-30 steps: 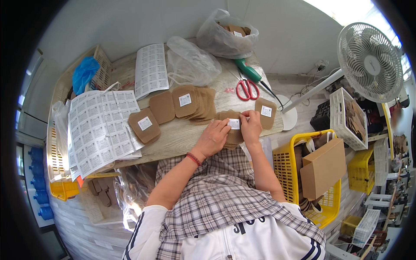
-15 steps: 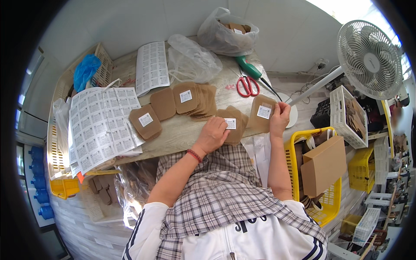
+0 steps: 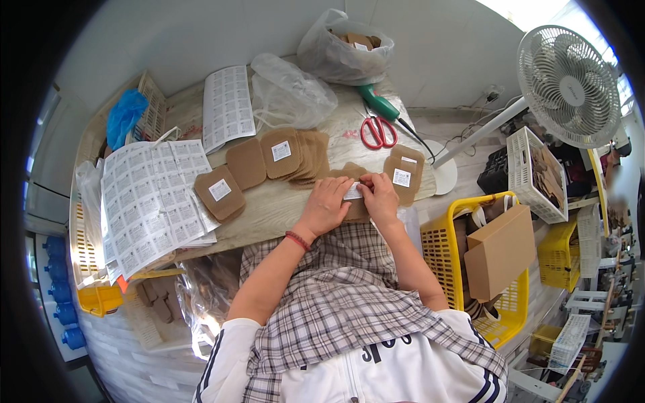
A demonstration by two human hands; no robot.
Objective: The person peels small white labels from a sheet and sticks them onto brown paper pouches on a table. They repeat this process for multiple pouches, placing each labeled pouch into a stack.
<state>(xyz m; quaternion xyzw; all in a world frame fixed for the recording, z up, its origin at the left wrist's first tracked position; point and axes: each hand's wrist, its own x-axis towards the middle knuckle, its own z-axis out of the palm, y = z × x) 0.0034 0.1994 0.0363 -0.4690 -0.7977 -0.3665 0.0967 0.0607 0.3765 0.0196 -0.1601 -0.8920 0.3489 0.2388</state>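
Note:
Both my hands meet over a small pile of brown rounded-square pads point(image 3: 357, 214) at the table's front edge. My left hand point(image 3: 324, 207) is closed at the left side of the top pad, its bent fingers against the white label point(image 3: 353, 192). My right hand point(image 3: 381, 200) is closed with thumb and fingers at the label's right edge; the fingers partly hide the pad. Just to the right lies another labelled brown pad point(image 3: 406, 164). On the left, a fanned row of brown pads point(image 3: 312, 156) runs to a labelled pad point(image 3: 228, 199).
Label sheets point(image 3: 151, 201) cover the table's left end. Farther back lie red-handled scissors point(image 3: 379, 133), a green-handled tool point(image 3: 383, 106) and clear plastic bags point(image 3: 292, 94). A white fan point(image 3: 571, 87) and a yellow basket point(image 3: 440, 235) with a cardboard box point(image 3: 500, 252) stand at right.
My right hand has let go of the labelled pad at right and moved left to the pile. My left hand stays at the pile, its fingers shifted slightly. The view has shifted a little.

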